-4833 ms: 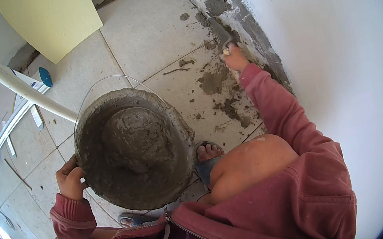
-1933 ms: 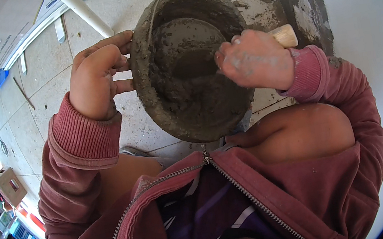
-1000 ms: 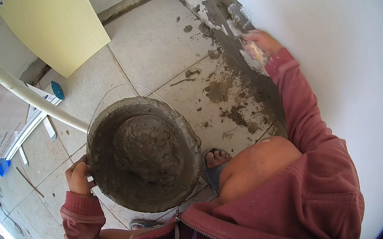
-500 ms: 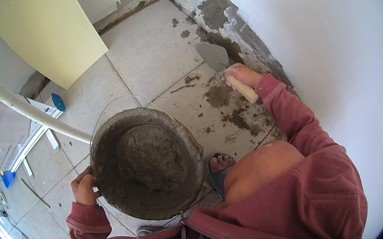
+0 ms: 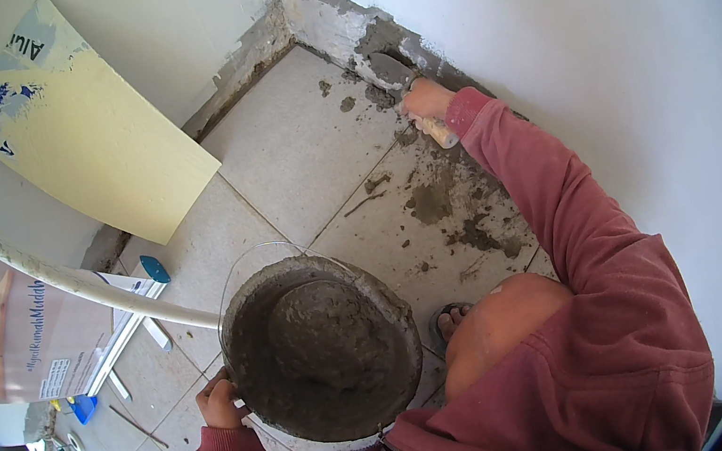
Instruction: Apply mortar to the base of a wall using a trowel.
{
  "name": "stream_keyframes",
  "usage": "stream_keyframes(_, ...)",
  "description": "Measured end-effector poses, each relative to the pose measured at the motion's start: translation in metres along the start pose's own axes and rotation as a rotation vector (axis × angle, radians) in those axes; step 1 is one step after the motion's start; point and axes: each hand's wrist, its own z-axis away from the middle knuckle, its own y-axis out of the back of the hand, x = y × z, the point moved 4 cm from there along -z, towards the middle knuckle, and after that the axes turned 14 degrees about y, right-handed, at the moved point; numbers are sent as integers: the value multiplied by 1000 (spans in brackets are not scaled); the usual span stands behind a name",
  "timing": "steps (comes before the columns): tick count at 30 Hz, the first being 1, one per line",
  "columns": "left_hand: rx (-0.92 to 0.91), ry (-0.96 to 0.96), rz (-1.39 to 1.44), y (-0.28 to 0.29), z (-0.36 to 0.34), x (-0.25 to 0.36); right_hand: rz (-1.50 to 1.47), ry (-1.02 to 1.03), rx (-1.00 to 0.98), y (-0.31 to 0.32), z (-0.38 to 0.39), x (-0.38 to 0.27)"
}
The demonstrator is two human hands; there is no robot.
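My right hand [image 5: 429,100] is closed around the wooden handle of a trowel [image 5: 394,73]. The trowel's grey blade lies against the foot of the white wall, where a band of wet mortar [image 5: 384,34] covers part of the rough strip. At my left, a bucket [image 5: 390,302] with a thin wire handle holds grey mortar [image 5: 326,332], heaped in its middle. My left hand [image 5: 221,403] grips the bucket's left rim, fingers curled over its edge.
Mortar splatters [image 5: 433,202] dot the floor tiles [image 5: 270,136] near the wall. A pale yellow board [image 5: 93,108] leans at the back left. A whitish pipe [image 5: 54,277] curves down toward the bucket. Beyond it stands a printed banner [image 5: 6,333]; a blue dustpan-like thing [image 5: 84,407] lies farther left.
My right hand has carried the trowel farther along the wall toward the corner, its blade now against the wall's base. The view has shifted; my left hand still grips the bucket.
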Motion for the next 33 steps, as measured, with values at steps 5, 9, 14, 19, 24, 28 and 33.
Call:
stream_keyframes(5,-5,11,32,5,-1,-2,-221,-145,117,20,-5,-17)
stream_keyframes(9,-33,7,20,-2,6,4,-14,226,127,30,-12,-1)
stream_keyframes(14,-30,14,37,0,9,2,-754,-254,314,46,23,-41)
stream_keyframes(19,-43,23,44,-4,14,7,-822,-228,303,56,44,-47)
stream_keyframes(24,-57,21,64,-1,12,3,-846,-280,416,51,73,-63)
stream_keyframes(28,-54,4,23,-4,12,6,-764,-176,546,14,90,-53)
stream_keyframes(33,-53,9,34,1,9,4,-352,-141,245,-38,36,-4)
